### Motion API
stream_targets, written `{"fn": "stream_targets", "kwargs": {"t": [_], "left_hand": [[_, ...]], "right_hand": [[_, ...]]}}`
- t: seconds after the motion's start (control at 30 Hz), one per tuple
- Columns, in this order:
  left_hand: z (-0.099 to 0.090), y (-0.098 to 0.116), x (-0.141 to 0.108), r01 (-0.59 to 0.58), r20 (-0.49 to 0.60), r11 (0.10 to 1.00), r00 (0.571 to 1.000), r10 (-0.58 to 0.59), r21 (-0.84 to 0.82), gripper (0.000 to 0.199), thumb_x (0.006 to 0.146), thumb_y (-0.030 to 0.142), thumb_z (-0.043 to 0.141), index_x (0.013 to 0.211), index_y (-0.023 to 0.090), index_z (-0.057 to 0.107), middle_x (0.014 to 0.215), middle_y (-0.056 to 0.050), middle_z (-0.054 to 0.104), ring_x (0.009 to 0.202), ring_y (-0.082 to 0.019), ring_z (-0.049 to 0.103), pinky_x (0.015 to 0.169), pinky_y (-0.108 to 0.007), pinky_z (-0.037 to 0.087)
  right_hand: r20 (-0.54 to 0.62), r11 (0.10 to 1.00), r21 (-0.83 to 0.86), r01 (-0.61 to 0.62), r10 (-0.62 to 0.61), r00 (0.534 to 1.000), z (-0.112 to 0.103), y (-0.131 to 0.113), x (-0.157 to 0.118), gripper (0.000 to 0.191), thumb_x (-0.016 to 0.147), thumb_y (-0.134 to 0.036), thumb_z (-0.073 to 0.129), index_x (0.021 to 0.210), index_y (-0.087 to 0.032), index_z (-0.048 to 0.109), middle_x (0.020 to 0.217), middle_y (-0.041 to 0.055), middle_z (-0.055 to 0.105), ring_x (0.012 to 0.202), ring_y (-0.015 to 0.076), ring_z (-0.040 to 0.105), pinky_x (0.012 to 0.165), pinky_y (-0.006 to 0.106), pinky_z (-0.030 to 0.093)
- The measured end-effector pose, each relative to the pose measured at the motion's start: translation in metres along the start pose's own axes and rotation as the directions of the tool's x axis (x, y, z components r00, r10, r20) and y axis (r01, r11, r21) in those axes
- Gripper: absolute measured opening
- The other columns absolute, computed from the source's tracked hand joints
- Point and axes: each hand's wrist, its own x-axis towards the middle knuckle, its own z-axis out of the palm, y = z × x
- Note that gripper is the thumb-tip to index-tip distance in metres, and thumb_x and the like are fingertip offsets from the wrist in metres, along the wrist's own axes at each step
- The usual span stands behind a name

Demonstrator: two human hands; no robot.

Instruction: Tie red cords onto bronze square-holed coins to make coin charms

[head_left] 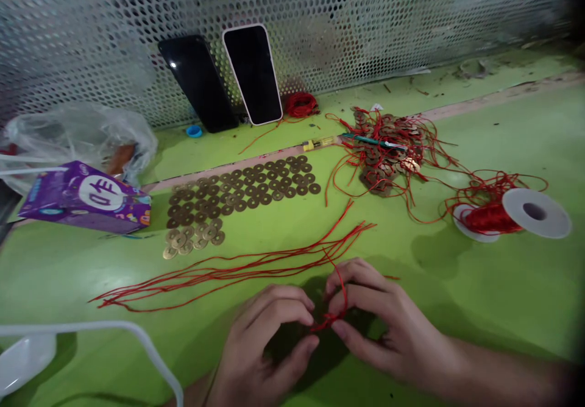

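Low in the view, my right hand (388, 322) pinches a red cord (342, 291) near a small knot, with one end of the cord rising in a curve. My left hand (269, 340) is at the knot's left side, thumb and fingers curved around a gap; the fingertips touch or nearly touch the cord's end. Several cut red cords (219, 273) lie lengthwise just beyond the hands. Rows of brass coins (237, 191) with holes rest behind those cords. A pile of coins tied with red cord (384, 145) lies at the back right.
A spool of red cord (493, 218) lies at the right. Two phones (253, 72) lean on a perforated metal panel (342, 23). A purple box (86, 197) and plastic bag (82, 133) are at the left. A white cable (137, 334) crosses the lower left.
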Motion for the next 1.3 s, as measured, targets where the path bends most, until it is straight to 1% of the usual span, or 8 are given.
{"fn": "stream_targets", "kwargs": {"t": [0.1,0.23,0.47,0.6,0.87,1.0,1.13,1.3], "left_hand": [[0.002,-0.001,0.002,0.038,0.046,0.999,0.998,-0.037,-0.017,0.011,0.079,0.016,0.062,0.088,0.021,0.058,0.078,-0.001,0.067,0.072,-0.013,0.064,0.065,-0.019,0.051],[0.002,-0.001,0.006,0.085,0.096,0.995,0.992,-0.080,-0.053,0.009,0.078,0.011,0.059,0.078,0.020,0.057,0.070,0.001,0.065,0.065,-0.011,0.061,0.061,-0.018,0.048],[0.000,0.001,0.007,0.144,0.135,0.986,0.982,-0.132,-0.082,0.013,0.075,0.007,0.053,0.073,0.019,0.056,0.067,0.001,0.063,0.063,-0.012,0.059,0.059,-0.021,0.046],[0.000,0.001,0.006,0.160,0.141,0.982,0.979,-0.146,-0.096,0.014,0.072,0.006,0.051,0.072,0.019,0.055,0.067,0.001,0.062,0.063,-0.012,0.058,0.058,-0.021,0.044],[0.000,-0.005,-0.001,0.133,0.102,0.989,0.987,-0.125,-0.069,0.017,0.068,0.004,0.045,0.070,0.021,0.048,0.063,0.002,0.054,0.058,-0.011,0.052,0.053,-0.020,0.039],[0.001,-0.013,-0.007,0.080,0.159,0.997,0.984,-0.077,-0.011,0.020,0.068,0.003,0.048,0.073,0.022,0.046,0.065,0.003,0.055,0.059,-0.011,0.052,0.055,-0.021,0.039],[0.006,-0.019,-0.007,-0.027,0.169,0.998,0.985,0.017,0.056,0.017,0.073,0.007,0.053,0.074,0.023,0.046,0.061,0.004,0.055,0.058,-0.011,0.052,0.053,-0.021,0.037],[0.007,-0.019,-0.005,-0.015,0.164,0.995,0.986,0.000,0.094,0.015,0.074,0.008,0.055,0.074,0.022,0.048,0.062,0.004,0.058,0.060,-0.011,0.055,0.054,-0.020,0.039]], "right_hand": [[-0.006,0.999,-0.024,0.024,-0.025,1.000,0.001,0.000,0.000,0.010,0.080,-0.009,0.058,0.081,-0.019,0.059,0.086,0.0033,0.062,0.085,0.0152,0.056,0.075,0.028,0.049],[-0.008,0.998,-0.044,0.041,-0.042,0.999,0.002,0.001,0.000,0.009,0.081,-0.011,0.058,0.080,-0.019,0.059,0.085,0.0029,0.062,0.083,0.0149,0.056,0.072,0.027,0.049],[0.041,1.000,-0.030,-0.007,0.008,0.999,0.002,0.001,-0.001,0.008,0.080,-0.012,0.059,0.082,-0.020,0.060,0.083,0.0027,0.062,0.081,0.0154,0.057,0.073,0.029,0.048],[0.047,1.000,-0.019,-0.019,0.020,0.999,0.002,0.000,-0.001,0.014,0.075,-0.010,0.059,0.084,-0.020,0.059,0.082,0.0023,0.063,0.079,0.0157,0.058,0.071,0.028,0.048],[0.050,1.000,0.000,0.005,-0.005,0.999,0.002,-0.001,0.001,0.020,0.070,-0.007,0.057,0.086,-0.019,0.059,0.080,0.0021,0.064,0.076,0.0145,0.059,0.067,0.025,0.048],[0.022,0.999,-0.033,0.041,-0.040,0.999,0.002,0.002,0.002,0.013,0.076,-0.020,0.066,0.088,-0.020,0.060,0.081,0.0012,0.066,0.076,0.0141,0.061,0.071,0.024,0.047],[0.029,0.992,-0.106,0.075,-0.072,0.997,0.005,0.005,0.000,0.023,0.075,-0.039,0.072,0.079,-0.020,0.058,0.074,0.0001,0.064,0.069,0.0131,0.060,0.070,0.024,0.046],[0.059,0.980,-0.181,0.079,-0.070,0.996,0.009,0.009,0.000,0.013,0.087,-0.029,0.058,0.078,-0.020,0.059,0.072,0.0010,0.064,0.068,0.0127,0.057,0.068,0.024,0.044]]}}
